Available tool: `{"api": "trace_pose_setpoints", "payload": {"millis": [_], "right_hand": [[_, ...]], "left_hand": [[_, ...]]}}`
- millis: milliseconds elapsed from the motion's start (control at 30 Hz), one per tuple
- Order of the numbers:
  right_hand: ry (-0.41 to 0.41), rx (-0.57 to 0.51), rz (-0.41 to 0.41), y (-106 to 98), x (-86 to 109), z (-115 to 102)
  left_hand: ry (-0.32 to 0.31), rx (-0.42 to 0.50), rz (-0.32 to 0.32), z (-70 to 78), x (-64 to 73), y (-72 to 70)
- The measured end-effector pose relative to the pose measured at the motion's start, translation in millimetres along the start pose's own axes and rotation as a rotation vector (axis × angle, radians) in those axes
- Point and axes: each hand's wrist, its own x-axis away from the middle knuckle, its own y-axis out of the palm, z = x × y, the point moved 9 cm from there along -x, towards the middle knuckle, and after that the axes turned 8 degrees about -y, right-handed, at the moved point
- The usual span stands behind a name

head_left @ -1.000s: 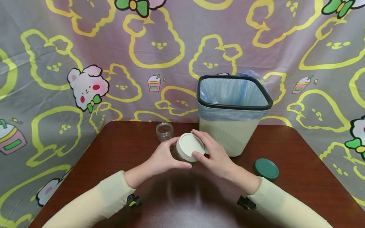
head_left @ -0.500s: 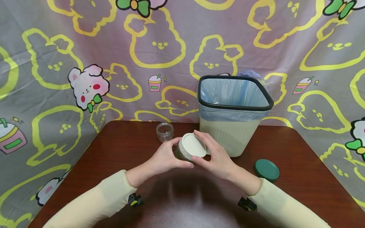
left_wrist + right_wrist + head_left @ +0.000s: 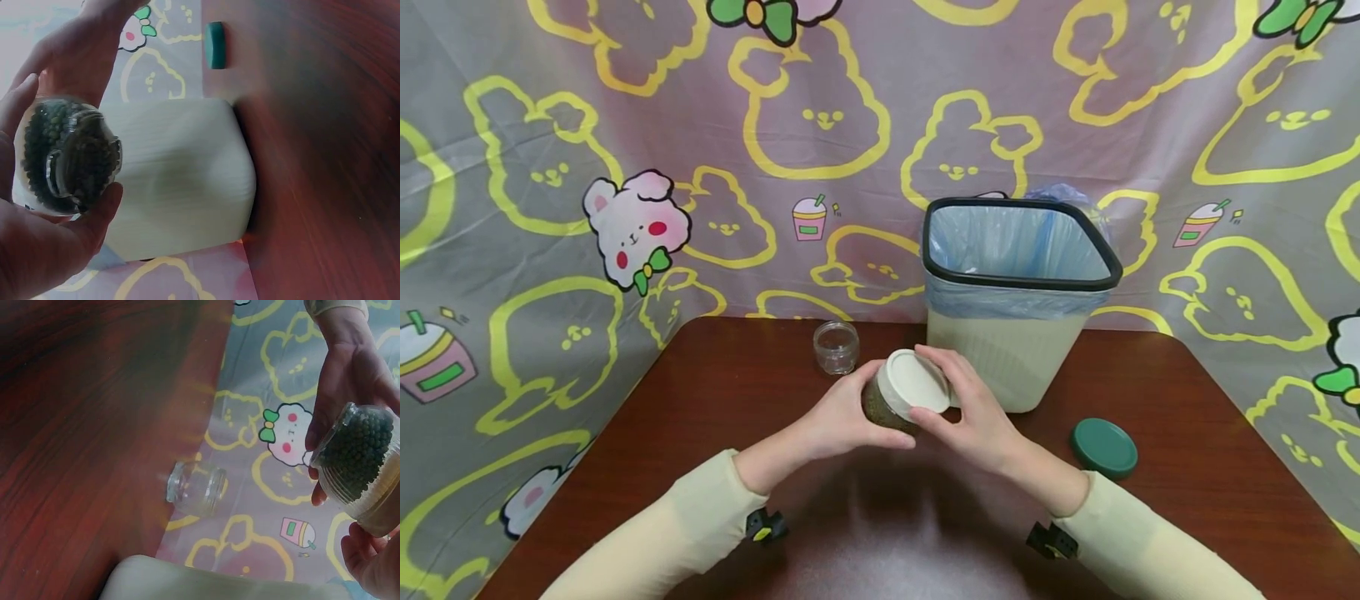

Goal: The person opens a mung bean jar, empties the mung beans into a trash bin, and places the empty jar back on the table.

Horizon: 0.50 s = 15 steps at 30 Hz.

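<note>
Held up over the table, a clear jar (image 3: 882, 410) tilts to the right with its white lid (image 3: 917, 381) on top. Small dark-green beans (image 3: 359, 450) fill part of it, seen through the ribbed wall in the right wrist view. My left hand (image 3: 842, 419) grips the jar's body, thumb along its near side. Fingers and thumb of my right hand (image 3: 976, 415) span the lid's edge. From below, the left wrist view shows the jar's base (image 3: 81, 156). A second clear jar (image 3: 837, 348), without a lid, stands behind my left hand.
A cream bin (image 3: 992, 350) with a black rim and blue liner stands right behind my right hand. A green lid (image 3: 1105, 447) lies on the brown table (image 3: 737, 375) to the right. A patterned cloth (image 3: 865, 200) hangs behind the table.
The jar has tilted further to the right, so more of its side and beans show. Both hands have shifted slightly right with it, keeping their hold.
</note>
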Motion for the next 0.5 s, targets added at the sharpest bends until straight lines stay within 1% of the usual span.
{"api": "trace_pose_setpoints", "payload": {"millis": [100,233,300,367,500], "right_hand": [[0.045,-0.04,0.001,0,2.3,5],[0.136,-0.142,0.003,-1,3.7,10],[0.177,-0.173,0.009,-1,3.3,12],[0.208,-0.177,0.015,-1,2.3,13],[0.243,-0.154,0.035,-2,1.0,12]], "left_hand": [[-0.005,-0.011,0.014,-0.8,0.3,3.1],[-0.019,-0.042,0.081,-0.2,0.4,0.8],[-0.013,-0.064,0.115,1.1,0.7,-1.7],[-0.003,-0.083,0.143,2.4,1.3,-3.9],[0.03,-0.113,0.179,4.7,1.6,-4.9]]}}
